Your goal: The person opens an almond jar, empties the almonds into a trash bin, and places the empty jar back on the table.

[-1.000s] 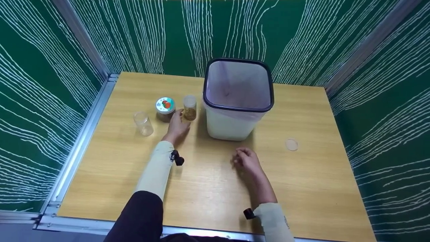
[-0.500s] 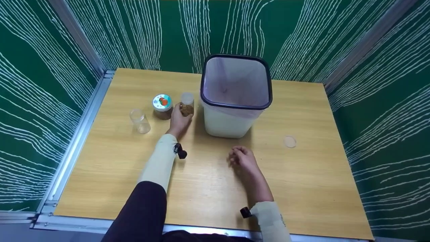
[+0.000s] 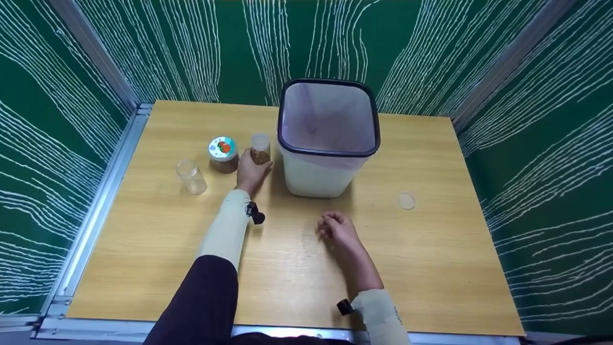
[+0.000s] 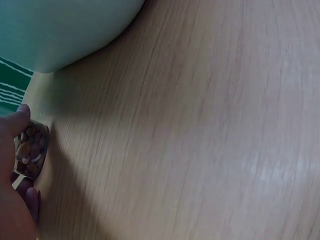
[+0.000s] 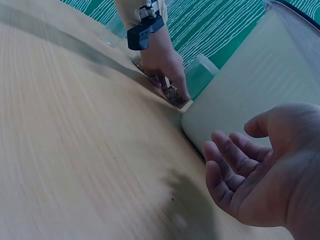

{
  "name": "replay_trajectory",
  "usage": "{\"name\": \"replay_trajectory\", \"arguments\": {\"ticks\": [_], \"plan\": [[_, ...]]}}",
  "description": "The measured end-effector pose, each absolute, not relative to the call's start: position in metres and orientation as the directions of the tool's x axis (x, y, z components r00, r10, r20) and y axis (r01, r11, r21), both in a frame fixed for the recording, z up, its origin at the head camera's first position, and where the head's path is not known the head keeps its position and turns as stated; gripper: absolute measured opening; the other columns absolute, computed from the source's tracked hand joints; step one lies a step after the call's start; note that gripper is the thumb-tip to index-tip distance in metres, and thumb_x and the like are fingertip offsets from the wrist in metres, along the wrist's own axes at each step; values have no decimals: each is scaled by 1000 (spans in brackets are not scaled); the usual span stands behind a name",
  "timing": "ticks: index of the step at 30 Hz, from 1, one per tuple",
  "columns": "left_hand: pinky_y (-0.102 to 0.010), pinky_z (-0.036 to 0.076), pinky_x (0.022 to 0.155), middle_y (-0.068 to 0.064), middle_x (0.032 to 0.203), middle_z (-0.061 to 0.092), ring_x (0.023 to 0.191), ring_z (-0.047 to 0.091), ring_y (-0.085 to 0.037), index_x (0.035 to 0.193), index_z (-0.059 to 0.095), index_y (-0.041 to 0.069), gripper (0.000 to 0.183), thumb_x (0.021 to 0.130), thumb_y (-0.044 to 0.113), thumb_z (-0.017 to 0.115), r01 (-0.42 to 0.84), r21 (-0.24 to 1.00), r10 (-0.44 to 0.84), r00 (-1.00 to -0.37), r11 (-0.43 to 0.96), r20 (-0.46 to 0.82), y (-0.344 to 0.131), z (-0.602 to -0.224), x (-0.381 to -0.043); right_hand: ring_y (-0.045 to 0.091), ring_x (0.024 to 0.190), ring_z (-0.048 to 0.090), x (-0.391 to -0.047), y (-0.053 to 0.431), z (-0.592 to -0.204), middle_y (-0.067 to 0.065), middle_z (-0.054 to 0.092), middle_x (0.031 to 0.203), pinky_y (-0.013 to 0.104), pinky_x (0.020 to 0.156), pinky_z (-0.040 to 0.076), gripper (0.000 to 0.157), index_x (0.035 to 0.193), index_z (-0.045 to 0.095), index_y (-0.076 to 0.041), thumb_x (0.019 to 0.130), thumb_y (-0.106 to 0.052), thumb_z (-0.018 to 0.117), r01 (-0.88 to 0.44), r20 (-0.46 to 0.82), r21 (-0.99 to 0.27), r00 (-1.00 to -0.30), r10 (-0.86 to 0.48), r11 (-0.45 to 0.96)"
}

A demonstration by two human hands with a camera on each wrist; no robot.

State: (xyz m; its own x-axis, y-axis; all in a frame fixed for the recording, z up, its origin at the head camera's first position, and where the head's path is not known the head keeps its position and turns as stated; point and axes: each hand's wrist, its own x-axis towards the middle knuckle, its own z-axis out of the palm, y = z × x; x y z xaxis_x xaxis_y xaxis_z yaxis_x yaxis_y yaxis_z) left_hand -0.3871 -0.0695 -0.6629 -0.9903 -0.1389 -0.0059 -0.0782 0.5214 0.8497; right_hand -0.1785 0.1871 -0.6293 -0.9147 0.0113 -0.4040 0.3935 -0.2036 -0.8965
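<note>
My left hand (image 3: 251, 171) grips the lower part of a clear plastic jar (image 3: 260, 142), thumb on one side and fingers on the other. Brown nuts or beans (image 4: 31, 147) fill the bottom of that jar, which stands upright. Just left of the hand is a wider jar (image 3: 223, 154) with brown contents and a fruit-printed lid. Further left stands a clear jar (image 3: 191, 177) that looks empty. My right hand (image 3: 339, 229) hovers over the table in front of the bin, fingers loosely curled with nothing in them; the right wrist view shows its palm (image 5: 265, 185).
A tall white bin (image 3: 316, 177) with a black rim and a thin liner stands at the back middle, close to the gripped jar. A clear round disc (image 3: 406, 201) lies on the wooden table (image 3: 431, 268) at right. Green walls enclose the table.
My left hand has moved from beside the jar of nuts or beans to close around its lower part. The right hand stays nearly still. The head view has shifted slightly.
</note>
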Motion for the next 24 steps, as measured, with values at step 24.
{"name": "replay_trajectory", "arguments": {"ticks": [24], "plan": [[-34, 47, 92, -9, 114, 61, 107, 57, -22, 120, 60, 5, 54, 74, 17, 85, 158, 893, -86, -973, 420, 213, -83, -636, -356, 23, 79, 58, -180, 187, -621, 17, 60, 99, 38, 74, 50, 28, 122, 50, 10, 100, -8, 45, 398, -402, -908, -915, 9, -134]]}}
